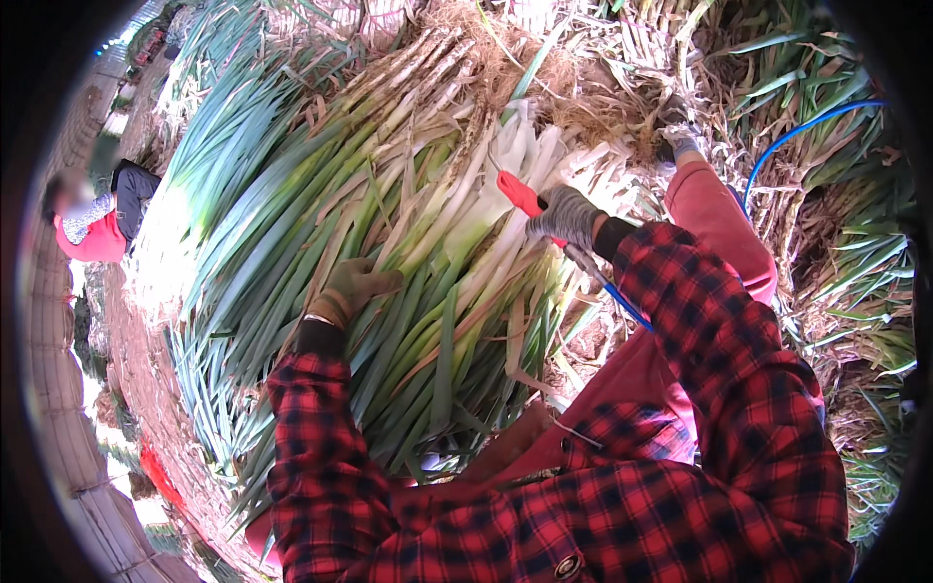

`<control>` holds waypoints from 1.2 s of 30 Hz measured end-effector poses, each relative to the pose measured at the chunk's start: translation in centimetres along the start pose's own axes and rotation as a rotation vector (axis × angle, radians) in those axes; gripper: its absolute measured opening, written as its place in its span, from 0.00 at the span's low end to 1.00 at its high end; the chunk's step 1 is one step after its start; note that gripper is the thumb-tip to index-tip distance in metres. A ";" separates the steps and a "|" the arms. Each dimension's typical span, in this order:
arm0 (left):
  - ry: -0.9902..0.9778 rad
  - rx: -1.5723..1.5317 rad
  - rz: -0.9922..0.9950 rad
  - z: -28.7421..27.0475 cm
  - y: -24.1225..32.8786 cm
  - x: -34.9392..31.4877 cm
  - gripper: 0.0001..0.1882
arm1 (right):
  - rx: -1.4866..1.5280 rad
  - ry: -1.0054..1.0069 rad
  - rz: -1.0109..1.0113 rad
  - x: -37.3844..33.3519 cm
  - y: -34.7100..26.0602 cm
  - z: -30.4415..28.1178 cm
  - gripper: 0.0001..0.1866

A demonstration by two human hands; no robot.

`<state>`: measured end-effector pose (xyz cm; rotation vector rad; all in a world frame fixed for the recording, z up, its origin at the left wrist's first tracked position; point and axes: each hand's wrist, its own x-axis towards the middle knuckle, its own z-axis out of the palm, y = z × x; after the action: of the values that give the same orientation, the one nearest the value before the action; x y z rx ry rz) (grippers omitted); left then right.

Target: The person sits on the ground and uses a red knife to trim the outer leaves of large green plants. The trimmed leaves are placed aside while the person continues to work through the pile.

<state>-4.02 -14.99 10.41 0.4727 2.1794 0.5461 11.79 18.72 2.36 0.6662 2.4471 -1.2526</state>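
A large heap of leeks (282,219) lies before me, blue-green leaves to the left and pale shafts toward the upper right. My right hand (569,216), in a grey striped glove, is closed around a red air blow gun (520,193) with a thin metal nozzle. A blue hose (627,305) runs from its lower end along my forearm. The nozzle reaches over peeled white shafts (520,146). My left hand (358,290), in an olive-coloured glove, rests among the leek leaves with its fingers curled over some of them; the fingertips are partly hidden.
Dry husks and roots (583,107) litter the upper middle. More leeks (826,78) lie along the right side, crossed by another blue hose length (787,136). My red-trousered leg (719,219) stretches alongside the heap. Another person (97,219) sits at the far left.
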 end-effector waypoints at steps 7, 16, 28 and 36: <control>-0.037 -0.311 0.019 0.9 -3.2 1.4 0.22 | 0.216 0.039 0.038 5.9 0.0 -2.6 0.19; 0.218 0.100 -0.096 -0.3 -2.9 0.8 0.27 | 0.186 -0.338 -0.282 -5.4 -4.7 4.1 0.19; 0.411 0.399 -0.114 0.6 -1.8 0.6 0.33 | 0.079 -0.327 -0.270 -5.0 -4.9 4.6 0.22; 0.463 0.407 0.002 1.2 -2.6 1.3 0.29 | 0.151 -0.123 -0.128 1.3 -3.3 0.2 0.20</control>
<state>-4.22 -16.24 7.46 0.6080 2.7538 0.2197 8.96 17.23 3.82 0.4607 2.3436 -1.4932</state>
